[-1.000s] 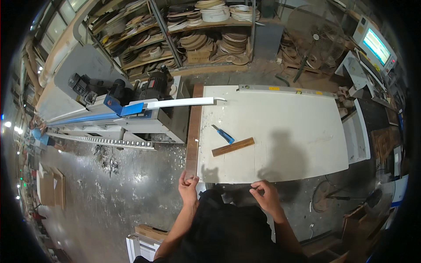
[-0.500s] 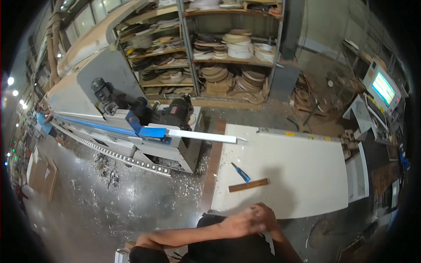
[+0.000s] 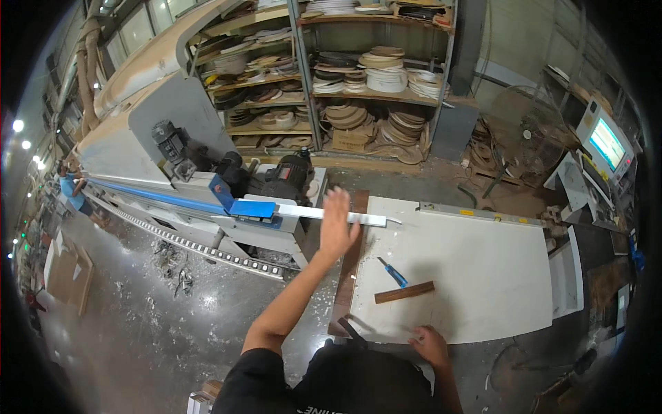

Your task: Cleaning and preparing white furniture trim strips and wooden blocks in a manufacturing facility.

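My left hand (image 3: pixel 336 226) reaches forward with its fingers stretched upward, in front of a long white strip (image 3: pixel 373 220) that sticks out of the machine's blue end piece (image 3: pixel 253 208). Whether the palm touches the strip I cannot tell; part of the strip is hidden behind it. My right hand (image 3: pixel 431 345) hovers at the near edge of the white-topped table (image 3: pixel 483 276), loosely bent, thumb and fingers apart, holding nothing visible. On the tabletop lie a blue utility knife (image 3: pixel 394 274) and, just nearer to me, a short brown wood-grain strip (image 3: pixel 405 292).
A long machine (image 3: pixel 172 200) with motors and a roller rail runs off to the left, scraps littering the floor. Shelves with coiled edging rolls (image 3: pixel 383 72) stand behind. A level (image 3: pixel 476 212) lies along the table's far edge. A monitor (image 3: pixel 605 143) is at right; a co-worker (image 3: pixel 72 192) stands far left.
My hands were together near my body; now they are apart. The left has gone forward to the white strip, while the right stays by the table's near edge. The view has shifted slightly.
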### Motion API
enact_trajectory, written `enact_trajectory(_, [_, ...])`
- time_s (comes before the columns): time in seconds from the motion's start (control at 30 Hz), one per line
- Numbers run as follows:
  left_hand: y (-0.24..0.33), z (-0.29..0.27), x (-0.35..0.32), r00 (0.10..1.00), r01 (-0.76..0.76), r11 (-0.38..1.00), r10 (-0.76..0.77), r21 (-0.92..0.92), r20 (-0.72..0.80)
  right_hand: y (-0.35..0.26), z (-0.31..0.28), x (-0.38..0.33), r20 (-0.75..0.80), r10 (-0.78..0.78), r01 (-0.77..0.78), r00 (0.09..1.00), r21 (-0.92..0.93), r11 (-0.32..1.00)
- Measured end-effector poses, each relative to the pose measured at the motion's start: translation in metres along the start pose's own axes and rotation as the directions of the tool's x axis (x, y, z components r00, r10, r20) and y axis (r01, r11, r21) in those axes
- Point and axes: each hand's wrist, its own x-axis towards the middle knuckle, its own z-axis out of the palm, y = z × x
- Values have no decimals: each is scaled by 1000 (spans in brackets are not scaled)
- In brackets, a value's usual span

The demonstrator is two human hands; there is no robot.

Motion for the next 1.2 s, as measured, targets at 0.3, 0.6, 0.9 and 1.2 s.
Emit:
enact_trajectory(0.3, [-54, 115, -85, 906, 204, 978, -177, -30, 385, 22, 30, -46, 20, 54, -51, 998, -141, 989])
enact_trajectory(0.6, [-191, 150, -63, 680, 140, 897, -395, 419, 618, -9, 37, -102, 68, 419, -420, 905, 3, 907])
enact_trajectory(0.9, [-331, 142, -56, 743, 79, 825, -423, 559, 519, -9, 59, -124, 27, 487, -487, 873, 102, 867])
enact_trajectory(1.2, [-151, 157, -25, 767, -117, 991, 53, 58, 639, -16, 51, -113, -94, 537, -523, 838, 139, 841])
